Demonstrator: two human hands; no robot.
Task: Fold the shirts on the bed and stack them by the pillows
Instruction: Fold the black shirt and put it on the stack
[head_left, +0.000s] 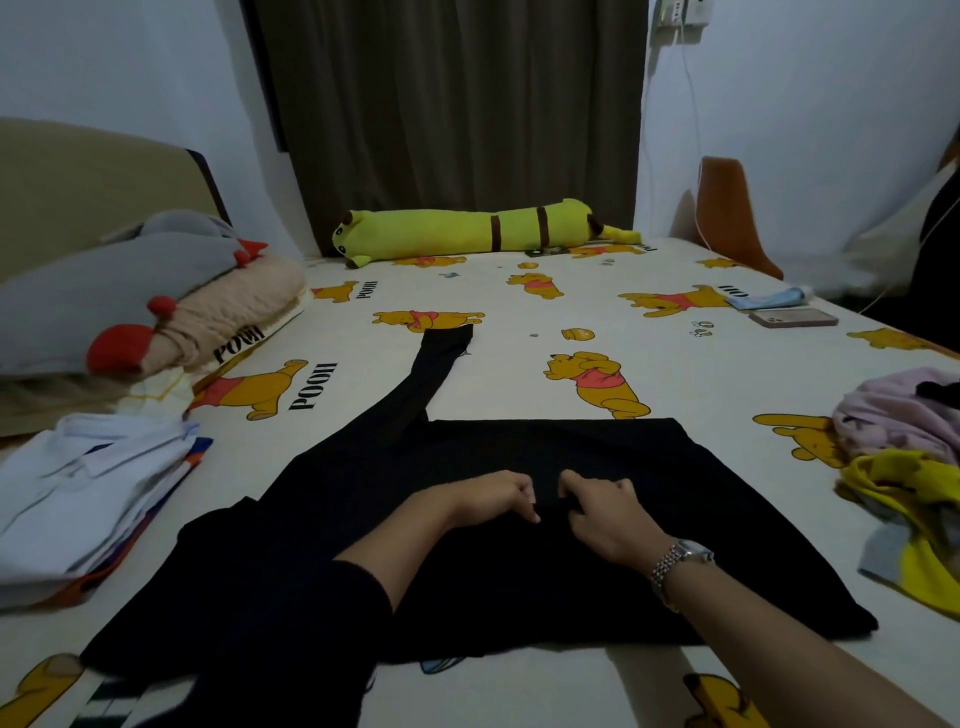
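On a cartoon-bear bedsheet (519, 353) in a curtained bedroom: lying flat at six o'clock, a black shirt (467, 561), one sleeve reaching toward twelve. Pinching its cloth at centre, left hand (498, 493) and right hand (608, 512), fingers curled, nearly touching. Sitting at nine o'clock, a folded stack (83, 488) below the pillows (104, 291); heaped at three o'clock, unfolded clothes (904, 457).

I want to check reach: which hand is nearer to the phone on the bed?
Right. The right hand rests on the black shirt, on the phone's side; the left hand lies beside it, farther away.
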